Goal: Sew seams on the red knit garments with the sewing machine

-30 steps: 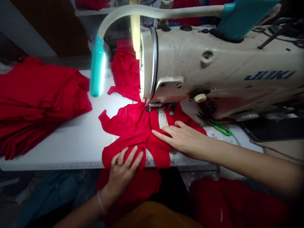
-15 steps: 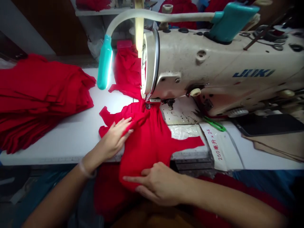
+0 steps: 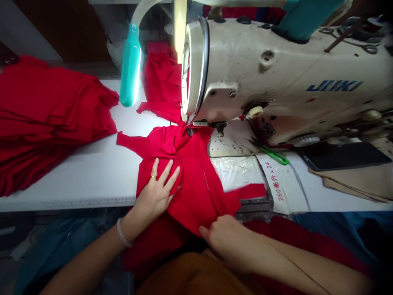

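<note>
Red fabric (image 3: 193, 172); creased at top, smoother below; left fingers (image 3: 166, 170) spread apart on it; right fingers (image 3: 205, 232) clamped on edge

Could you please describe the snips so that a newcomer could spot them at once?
Find the large cream sewing machine. Just below it, immediately left of the flat black device, lie the snips. Their bright green handle sets them apart from that device.

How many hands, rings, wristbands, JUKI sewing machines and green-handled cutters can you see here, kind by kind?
Left hand and right hand: 2
Ring: 1
Wristband: 1
JUKI sewing machine: 1
Green-handled cutter: 1
Total: 6
</note>
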The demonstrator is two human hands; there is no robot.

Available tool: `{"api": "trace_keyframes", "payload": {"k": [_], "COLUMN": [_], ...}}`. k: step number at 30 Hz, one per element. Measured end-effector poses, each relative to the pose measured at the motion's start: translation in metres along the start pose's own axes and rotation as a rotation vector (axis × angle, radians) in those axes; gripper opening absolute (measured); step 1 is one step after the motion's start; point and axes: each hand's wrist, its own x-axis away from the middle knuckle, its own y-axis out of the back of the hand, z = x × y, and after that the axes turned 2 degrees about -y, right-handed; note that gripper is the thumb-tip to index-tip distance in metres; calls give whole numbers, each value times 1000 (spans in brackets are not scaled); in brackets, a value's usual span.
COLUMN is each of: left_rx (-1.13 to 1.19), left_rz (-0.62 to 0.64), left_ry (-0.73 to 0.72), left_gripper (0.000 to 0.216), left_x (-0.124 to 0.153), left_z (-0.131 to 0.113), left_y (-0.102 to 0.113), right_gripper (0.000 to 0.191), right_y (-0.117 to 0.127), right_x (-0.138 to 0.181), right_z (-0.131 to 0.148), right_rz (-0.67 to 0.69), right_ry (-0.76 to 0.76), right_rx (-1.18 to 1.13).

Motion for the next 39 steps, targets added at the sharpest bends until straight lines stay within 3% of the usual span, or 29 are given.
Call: {"api": "trace_keyframes", "payload": {"k": [2, 3, 7, 8, 10, 14, 17, 20, 22, 25, 28, 31, 34, 39], "left_rx": [26, 44, 228, 295, 408, 310, 73, 14, 68, 331, 538, 440, 306, 208], "left_rz": [-22, -43, -247, -292, -337, -370, -258, -174, -195, -279, -372, -279, -168, -178], "left_ry": [-14, -22, -258, -322, -343, -111, 11, 29, 29, 90, 188, 58, -67, -98], "left_gripper": [45, 42, 20, 13, 9, 28, 31, 31, 29, 22, 16, 18, 31, 31], "left_x": [2, 5, 21, 25, 27, 15, -1, -13, -18, -23, -25, -23, -18, -12], "left_z": [3, 2, -16, -21, -29, -34, -38, -41, -38, -27, -20, -24, -36, -46], "left_y": [10, 17, 43, 45, 40, 18, 8, 6, 11, 30, 52, 57, 44, 29], "right_gripper": [33, 34, 23, 29, 33, 17, 11, 8, 12, 23, 20, 18, 20, 21], "right_y": [-3, -3, 6, 8, 9, 0, -5, -1, 4, 3, -8, -18, -24, -28], "right_x": [-1, -3, -13, -16, -20, -20, -15, -15, -19, -27, -29, -25, -23, -21], "right_z": [4, 7, 8, 7, 7, 16, 23, 13, -6, -36, -53, -55, -54, -56], "right_rz": [26, -62, -829, -963, -1067, -1085, -1128, -1220, -1231, -1147, -1085, -1054, -1040, -1045], "right_ry": [43, 34, 56, 97, 191, 178, 221, 272, 233, 173, 169, 169, 189, 210], "right_rx": [-96, -131, -109, -69, -44, -215, -318, -326, -275, -133, -5, 43, 57, 48]}}
